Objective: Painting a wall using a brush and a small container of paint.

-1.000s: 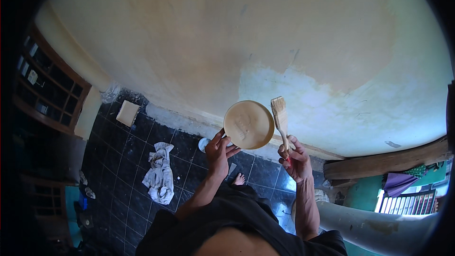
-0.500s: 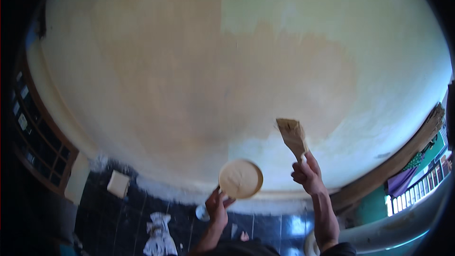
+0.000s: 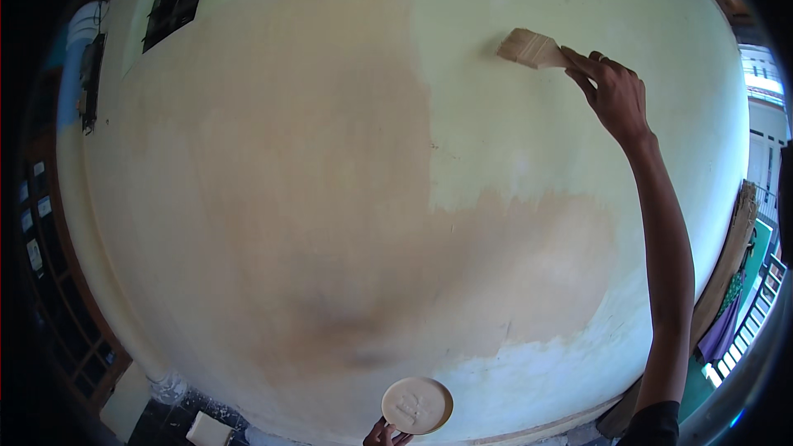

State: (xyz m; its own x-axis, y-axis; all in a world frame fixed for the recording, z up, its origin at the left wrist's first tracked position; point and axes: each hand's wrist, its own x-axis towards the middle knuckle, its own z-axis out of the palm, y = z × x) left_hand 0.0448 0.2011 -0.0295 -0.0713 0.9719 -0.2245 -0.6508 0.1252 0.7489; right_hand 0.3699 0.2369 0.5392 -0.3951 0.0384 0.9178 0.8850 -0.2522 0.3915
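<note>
Reaching high up the wall (image 3: 512, 149), the right hand (image 3: 615, 95) is gripping a wide paintbrush (image 3: 533, 48) — fingers wrapped tight about its handle, the arm stretching up from the lower right. The brush's pale bristles are pressing flat against the greenish, unpainted part of the wall, just above and to the right of the large tan painted patch (image 3: 314, 198). Low at the bottom edge, the left hand (image 3: 387, 434) is holding a round shallow dish (image 3: 416, 405) of cream paint — fingers curled under its rim, only their tips showing. The dish is sitting well apart from the brush, near the wall's pale lower band. A dark window frame (image 3: 178, 0) is showing at the upper left.
</note>
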